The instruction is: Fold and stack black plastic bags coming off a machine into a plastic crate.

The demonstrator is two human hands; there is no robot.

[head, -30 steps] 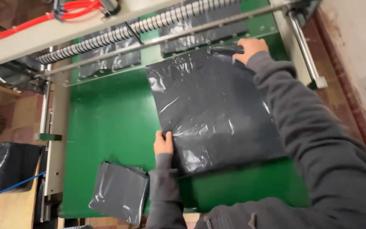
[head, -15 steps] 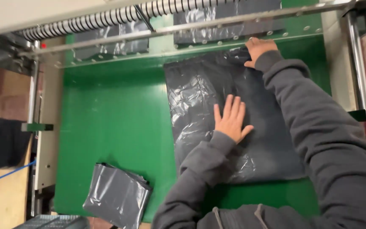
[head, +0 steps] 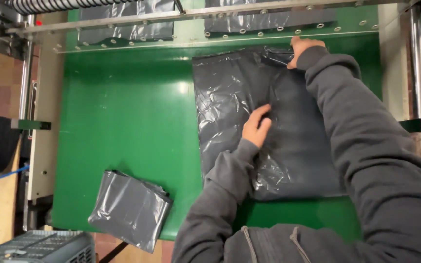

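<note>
A stack of dark grey plastic bags (head: 230, 97) lies flat on the green machine table (head: 123, 117). My left hand (head: 255, 126) rests on the middle of the stack, fingers together, pressing down on the plastic. My right hand (head: 302, 48) reaches to the far top edge of the stack, next to the machine's outfeed, and pinches the bags' edge there. Both arms wear grey sleeves.
A folded bundle of grey bags (head: 130, 208) lies at the table's near left corner. More grey film (head: 269, 20) hangs under a metal rail (head: 123, 19) at the back. A grey plastic crate (head: 35, 247) is at bottom left, with a metal post (head: 417, 63) at right.
My left hand slid from the stack's near left edge to its middle, its spread fingers now drawn together. My right hand stays at the top edge. The view has shifted closer.
</note>
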